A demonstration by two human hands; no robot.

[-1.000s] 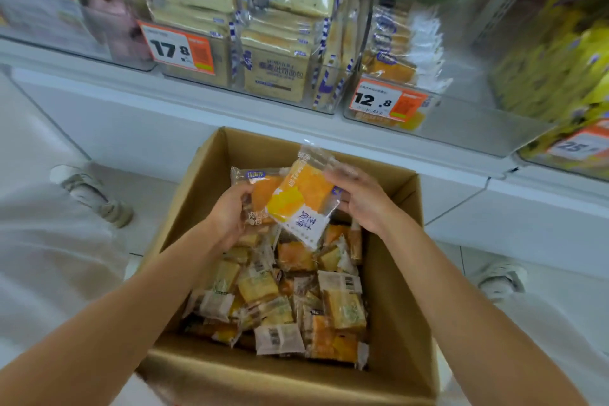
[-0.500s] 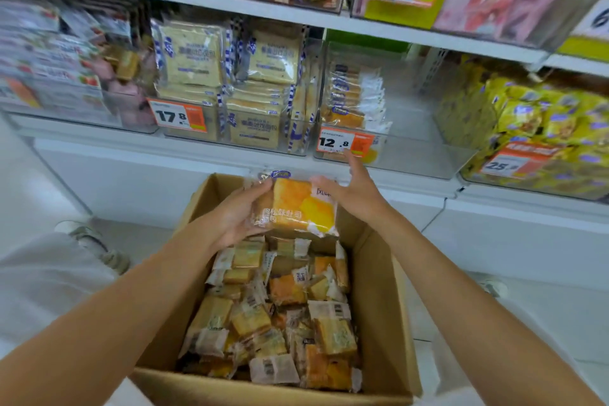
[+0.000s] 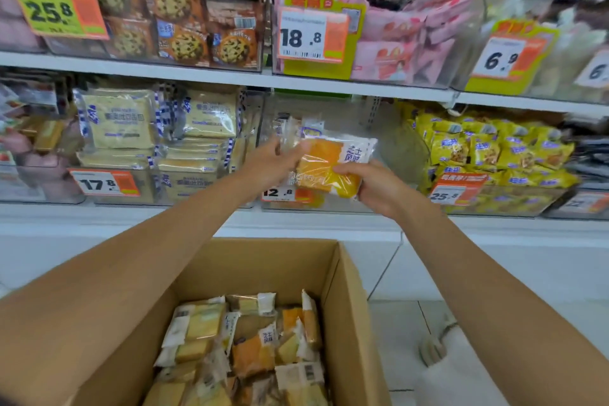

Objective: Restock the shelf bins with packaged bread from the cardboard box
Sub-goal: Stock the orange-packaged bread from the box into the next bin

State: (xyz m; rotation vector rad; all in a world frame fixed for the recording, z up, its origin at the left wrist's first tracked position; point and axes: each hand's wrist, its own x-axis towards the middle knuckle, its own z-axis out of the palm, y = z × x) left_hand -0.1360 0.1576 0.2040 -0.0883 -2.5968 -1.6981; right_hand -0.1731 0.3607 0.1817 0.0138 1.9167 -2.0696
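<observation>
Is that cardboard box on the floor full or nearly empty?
Partly full: the open cardboard box shows many bread packets piled across its bottom. How deep the pile goes cannot be told.

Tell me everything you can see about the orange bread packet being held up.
The orange bread packet is a clear plastic wrapper around an orange-yellow slab, with a white panel of blue characters at its upper right end. It is held tilted in front of the clear bin tagged 12.8. The right hand grips its lower right corner, thumb on the front; the left hand meets its left edge, too blurred to judge its grip.
</observation>
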